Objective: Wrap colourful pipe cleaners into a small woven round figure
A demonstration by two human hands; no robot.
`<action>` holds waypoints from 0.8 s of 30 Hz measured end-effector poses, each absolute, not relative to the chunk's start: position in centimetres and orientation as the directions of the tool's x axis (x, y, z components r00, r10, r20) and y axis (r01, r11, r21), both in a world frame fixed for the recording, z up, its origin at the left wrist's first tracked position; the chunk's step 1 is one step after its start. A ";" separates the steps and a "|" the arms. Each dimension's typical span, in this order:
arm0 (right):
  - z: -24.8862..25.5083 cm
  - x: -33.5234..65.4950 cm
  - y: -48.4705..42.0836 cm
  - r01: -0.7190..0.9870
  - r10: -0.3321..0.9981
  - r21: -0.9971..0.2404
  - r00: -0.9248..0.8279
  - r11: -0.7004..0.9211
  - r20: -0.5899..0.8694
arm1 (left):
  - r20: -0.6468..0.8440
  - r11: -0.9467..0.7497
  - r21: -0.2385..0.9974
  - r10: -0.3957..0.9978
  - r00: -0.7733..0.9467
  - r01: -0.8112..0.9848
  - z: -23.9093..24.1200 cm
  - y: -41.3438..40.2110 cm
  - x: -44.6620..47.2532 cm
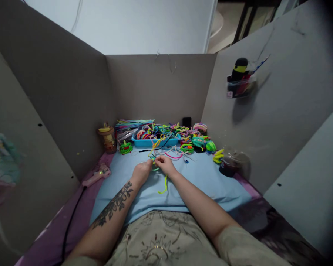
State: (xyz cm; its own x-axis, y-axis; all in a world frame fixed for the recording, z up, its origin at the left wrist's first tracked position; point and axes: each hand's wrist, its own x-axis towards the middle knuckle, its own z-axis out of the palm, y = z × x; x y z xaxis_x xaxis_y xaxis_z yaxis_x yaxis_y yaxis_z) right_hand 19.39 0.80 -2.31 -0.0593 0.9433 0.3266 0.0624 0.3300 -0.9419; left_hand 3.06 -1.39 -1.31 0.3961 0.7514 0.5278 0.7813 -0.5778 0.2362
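Note:
My left hand (142, 172) and my right hand (165, 164) meet over the blue cloth (199, 184). Their fingertips are closed on a small piece of bent green pipe cleaner (155, 168), whose shape the fingers partly hide. A yellow-green pipe cleaner (165, 186) trails down beside my right wrist; where its upper end goes is hidden. Just beyond the hands, orange-yellow (154, 145) and pink pipe cleaners (173, 156) lie loose, and a black one (145, 150) is near the tray.
A blue tray (169, 143) heaped with colourful pipe cleaners stands at the back. Left are a green frog-like figure (125, 147), a lidded cup (107, 139) and a pink glue gun (97, 176) with a black cord. Finished-looking fuzzy pieces (200, 141) and a dark cup (229, 166) sit right.

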 end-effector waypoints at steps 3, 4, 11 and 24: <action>-2.2 19.4 0.7 0.110 0.933 -0.926 -0.060 0.360 0.356 | 0.561 -0.574 0.326 0.757 0.334 0.751 -1.5 -1.1 2.9; -2.2 19.4 0.6 0.131 0.927 -0.918 -0.060 0.375 0.370 | 0.577 -0.573 0.357 0.756 0.308 0.737 -1.5 -0.9 2.7; -1.2 19.3 -0.9 0.303 0.850 -0.794 -0.168 0.527 0.500 | 0.597 -0.660 0.475 0.728 0.338 0.582 -1.6 0.3 1.6; -0.8 19.8 -1.2 0.430 0.685 -0.546 -0.305 0.719 0.661 | 0.606 -0.732 0.501 0.678 0.417 0.463 -0.3 -0.7 1.6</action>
